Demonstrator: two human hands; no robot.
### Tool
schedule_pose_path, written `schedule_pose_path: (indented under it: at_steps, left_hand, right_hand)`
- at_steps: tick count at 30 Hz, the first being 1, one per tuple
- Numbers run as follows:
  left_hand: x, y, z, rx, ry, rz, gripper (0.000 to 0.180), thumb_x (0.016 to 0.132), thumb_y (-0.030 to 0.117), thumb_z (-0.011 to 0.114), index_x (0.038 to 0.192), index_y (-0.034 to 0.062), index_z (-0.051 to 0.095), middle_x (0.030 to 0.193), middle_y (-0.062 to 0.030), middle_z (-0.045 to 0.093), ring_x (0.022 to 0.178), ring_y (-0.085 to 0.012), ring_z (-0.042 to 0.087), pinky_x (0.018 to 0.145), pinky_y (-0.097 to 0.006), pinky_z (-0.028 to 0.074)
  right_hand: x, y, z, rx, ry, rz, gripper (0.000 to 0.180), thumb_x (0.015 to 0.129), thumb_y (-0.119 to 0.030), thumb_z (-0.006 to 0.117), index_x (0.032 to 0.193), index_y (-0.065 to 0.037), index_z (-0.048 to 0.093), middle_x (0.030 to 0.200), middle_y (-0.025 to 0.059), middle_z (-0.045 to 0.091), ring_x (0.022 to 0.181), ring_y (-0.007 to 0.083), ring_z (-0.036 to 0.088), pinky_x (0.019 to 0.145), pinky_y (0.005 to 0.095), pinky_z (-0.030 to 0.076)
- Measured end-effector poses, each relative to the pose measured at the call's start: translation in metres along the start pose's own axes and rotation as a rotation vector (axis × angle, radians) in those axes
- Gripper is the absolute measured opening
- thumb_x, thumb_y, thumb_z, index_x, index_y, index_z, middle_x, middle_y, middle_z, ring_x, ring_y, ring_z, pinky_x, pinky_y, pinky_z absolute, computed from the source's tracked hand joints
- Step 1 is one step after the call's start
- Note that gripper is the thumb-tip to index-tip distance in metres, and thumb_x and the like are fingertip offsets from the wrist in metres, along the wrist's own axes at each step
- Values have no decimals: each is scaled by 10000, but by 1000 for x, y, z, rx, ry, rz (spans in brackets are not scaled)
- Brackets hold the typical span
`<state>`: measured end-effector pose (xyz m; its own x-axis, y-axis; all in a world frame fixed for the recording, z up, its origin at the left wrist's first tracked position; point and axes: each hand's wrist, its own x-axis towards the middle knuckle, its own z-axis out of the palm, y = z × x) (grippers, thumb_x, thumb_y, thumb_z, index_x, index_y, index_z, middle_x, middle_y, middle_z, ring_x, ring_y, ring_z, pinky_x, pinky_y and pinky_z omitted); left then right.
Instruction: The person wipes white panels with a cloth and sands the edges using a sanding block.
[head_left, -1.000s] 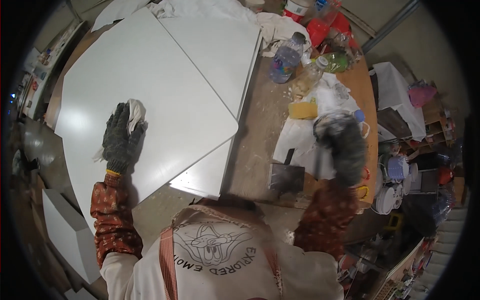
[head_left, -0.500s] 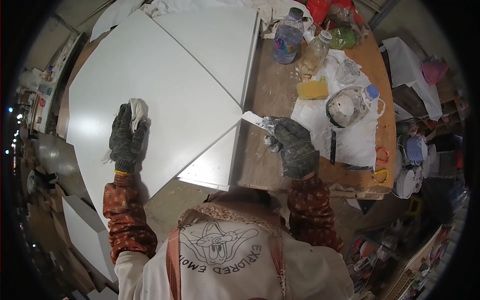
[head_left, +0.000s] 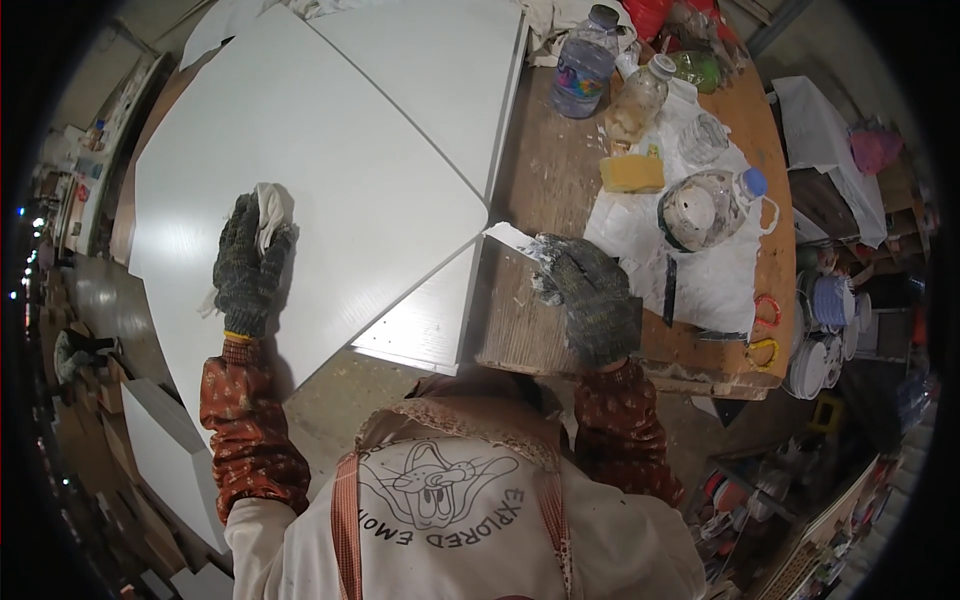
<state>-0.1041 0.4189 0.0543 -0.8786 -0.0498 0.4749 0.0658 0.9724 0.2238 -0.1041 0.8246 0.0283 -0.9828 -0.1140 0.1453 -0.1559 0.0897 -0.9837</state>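
A large white panel (head_left: 330, 190) lies turned at an angle over other white panels (head_left: 425, 85), one corner pointing right. Flat on its left part rests my left hand (head_left: 245, 265), in a dark grey knit glove, closed on a crumpled white rag (head_left: 270, 215). My right hand (head_left: 592, 298), gloved alike and smeared with white at the fingertips, grips a putty knife (head_left: 515, 238). The knife's blade carries white paste, and its tip is at the panel's right corner. The glove hides the knife's handle.
Right of the panels, the wooden table (head_left: 535, 150) bears a yellow sponge (head_left: 632, 174), a clear bottle (head_left: 584, 65), a murky bottle (head_left: 638, 100) and a cut-open jug (head_left: 705, 212) on white sheeting (head_left: 640, 225). Several tubs (head_left: 815, 360) stand beyond the table's right edge.
The putty knife's tip stays by the panel corner, its blade tilted a little differently, showing more paste. My left hand and rag have shifted slightly up and left in view.
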Motion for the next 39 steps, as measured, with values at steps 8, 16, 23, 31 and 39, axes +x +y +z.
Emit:
schedule_pose_path:
  at_steps: [8,16,23,31,39]
  left_hand:
    - [-2,-6,5,-26,5,-26,585,871,262,684,1381,45,498,1390,-176,520,1289,-328,491,1096,-412,372]
    - [-2,-5,4,14,19,43,531,910,207,640,1381,18,486,1357,-189,537,1263,-334,507,1078,-412,396]
    - [0,5,-2,-23,29,89,521,908,225,642,1371,31,504,1368,-189,531,1273,-337,500,1079,-416,393]
    - [-1,-2,0,4,-4,41,525,892,239,650,1370,72,511,1388,-154,523,1296,-330,480,1092,-416,383]
    - [-1,-3,2,63,1,33,540,896,274,646,1380,83,502,1389,-150,521,1286,-335,488,1087,-415,393]
  right_hand:
    - [2,3,7,142,52,109,226,962,-134,591,1145,-14,648,861,48,661,719,89,599,639,228,490]
    - [1,10,11,227,51,184,266,978,-166,558,1181,-18,644,937,57,666,749,106,606,664,244,493]
    - [2,6,11,287,55,243,245,952,-129,612,1153,9,643,901,71,659,759,99,597,661,245,503]
    - [-5,0,11,162,80,189,260,977,-124,559,1186,14,631,934,69,682,783,117,629,716,255,517]
    - [-25,57,3,430,-112,-136,345,1031,-83,371,1317,94,444,1327,220,525,1250,277,519,1117,390,410]
